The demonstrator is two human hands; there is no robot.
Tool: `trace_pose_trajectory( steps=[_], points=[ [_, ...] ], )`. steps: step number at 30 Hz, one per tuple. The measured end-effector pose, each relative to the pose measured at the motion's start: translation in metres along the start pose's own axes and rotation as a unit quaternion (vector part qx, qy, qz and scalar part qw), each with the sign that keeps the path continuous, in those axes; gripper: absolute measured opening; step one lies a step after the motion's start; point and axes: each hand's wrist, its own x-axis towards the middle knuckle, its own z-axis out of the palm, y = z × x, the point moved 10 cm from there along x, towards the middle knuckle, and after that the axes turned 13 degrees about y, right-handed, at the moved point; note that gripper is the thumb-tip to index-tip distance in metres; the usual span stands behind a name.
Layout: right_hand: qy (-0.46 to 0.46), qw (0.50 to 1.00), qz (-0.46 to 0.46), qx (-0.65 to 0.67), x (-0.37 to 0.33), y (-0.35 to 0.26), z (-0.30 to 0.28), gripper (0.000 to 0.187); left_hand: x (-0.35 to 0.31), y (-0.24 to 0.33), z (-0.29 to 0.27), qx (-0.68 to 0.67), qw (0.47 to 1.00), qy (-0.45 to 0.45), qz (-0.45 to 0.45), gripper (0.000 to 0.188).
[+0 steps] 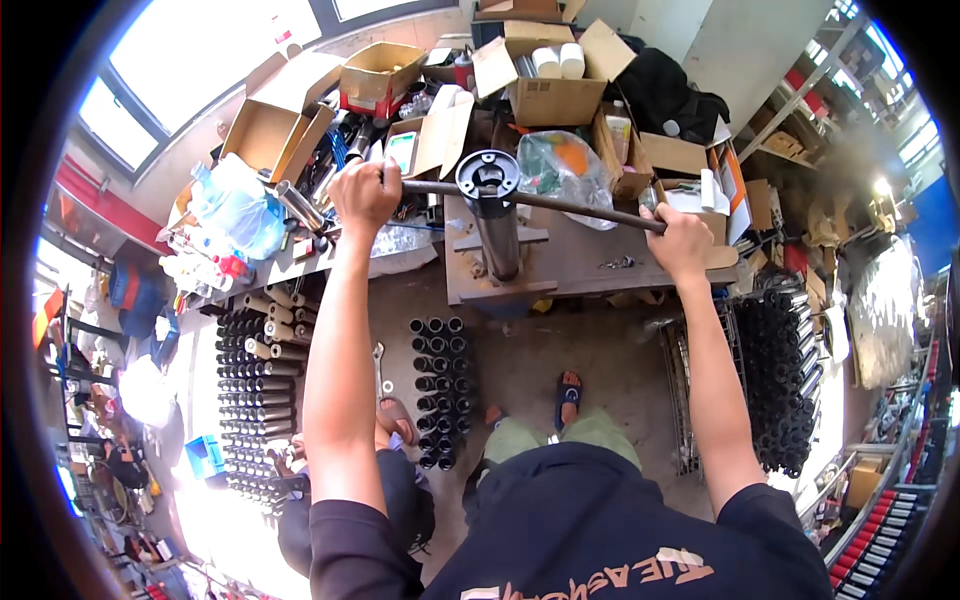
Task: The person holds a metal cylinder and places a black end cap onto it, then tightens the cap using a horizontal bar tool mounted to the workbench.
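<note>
Both of my hands grip one long dark metal bar [575,207], which passes through the head of an upright steel cylinder [499,245]. My left hand [366,193] is closed round the bar's left end, and my right hand [682,243] round its right end, which sits lower in the picture. A round dark cap [488,172] with several holes tops the cylinder. Lower down, a metal clamp [515,240] on the bench holds the cylinder upright.
Cardboard boxes [555,102], a clear plastic bag [565,175] and loose parts crowd the workbench [600,272]. Below stand rows of black tubes [440,390] and steel cylinders [262,385], with a wrench [379,368] on the floor. Another person [355,510] is low at my left.
</note>
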Motion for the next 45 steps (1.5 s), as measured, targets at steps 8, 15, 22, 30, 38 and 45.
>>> trace_pose_trajectory(
  steps=[8, 15, 22, 30, 38, 45],
  points=[
    [-0.007, 0.998, 0.047, -0.039, -0.002, -0.003, -0.014, 0.033, -0.005, 0.006, -0.013, -0.06, 0.989, 0.119, 0.069, 0.036],
    [-0.026, 0.998, 0.061, 0.005, -0.011, -0.015, -0.021, 0.03, -0.008, -0.012, -0.006, -0.044, 0.997, 0.042, 0.055, 0.037],
    [-0.015, 0.997, -0.006, 0.07, -0.009, 0.008, 0.013, 0.026, -0.096, 0.223, -0.001, -0.118, 0.914, -0.113, 0.372, 0.019],
    [0.174, 0.971, -0.087, 0.141, 0.062, 0.079, -0.062, 0.012, -0.125, 0.198, 0.188, 0.299, 0.605, -0.638, 0.37, 0.076],
    [-0.027, 0.978, 0.163, 0.129, -0.119, 0.285, -0.003, 0.028, -0.147, 0.137, 0.182, 0.361, 0.52, -0.733, 0.247, 0.085],
    [-0.289, 0.842, 0.448, 0.079, -0.355, 0.218, 0.067, 0.048, -0.078, 0.154, 0.141, 0.33, 0.592, -0.699, 0.228, 0.077]
  ],
)
